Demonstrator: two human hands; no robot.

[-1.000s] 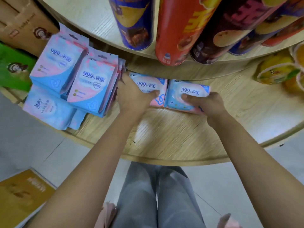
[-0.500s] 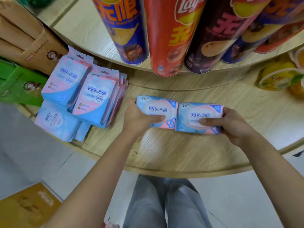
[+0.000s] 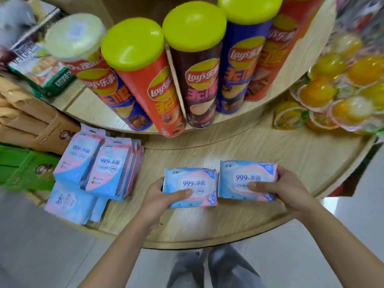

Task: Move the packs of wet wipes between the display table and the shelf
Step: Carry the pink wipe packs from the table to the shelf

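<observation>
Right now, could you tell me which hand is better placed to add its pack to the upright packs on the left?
The left hand: the left pack sits nearer the upright packs, only bare table between. The right hand, holding the right pack, would probably have to cross over the left.

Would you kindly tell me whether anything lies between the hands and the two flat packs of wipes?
Nothing visible does. The left hand grips the left pack, thumb on top, and the right hand grips the right pack likewise. The other wipes stand apart, further left on the table.
</observation>
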